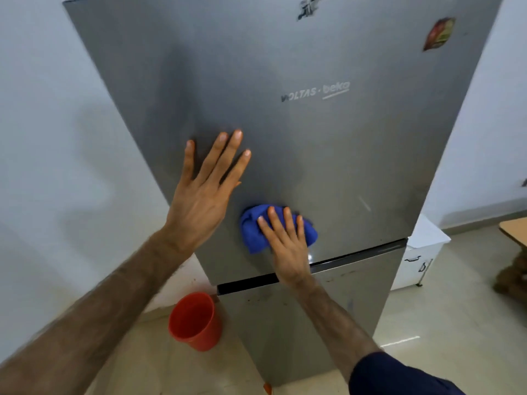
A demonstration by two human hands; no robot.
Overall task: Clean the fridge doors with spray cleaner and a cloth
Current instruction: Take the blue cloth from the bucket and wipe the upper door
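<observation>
1. Fridge doors fill most of the view, seen from above and close up: a grey upper door [285, 109] with a brushed metal finish, and below it a lower door [299, 323], the two parted by a dark horizontal gap.
2. Pale lettering [315, 94] is printed on the upper door, right of centre, and two magnets are stuck near its top: a black and white one [308, 7] and a reddish one [439, 34].
3. The left hand [205, 192] is laid flat against the upper door, fingers straight and spread, with nothing held.
4. A bunched blue cloth [252, 232] is pressed against the upper door, just above the gap, by the right hand [285, 246], whose fingers are stretched straight over it.
5. The two hands are set close together but do not touch.
6. Small dark smudges are seen on the lower door, just under the gap.
7. A red bucket [195, 320] stands on the pale tiled floor [128, 352], just left of the lower door.
8. White walls [57, 138] are seen on both sides, and a low white cabinet [419, 252] stands to the right of the fridge.
</observation>
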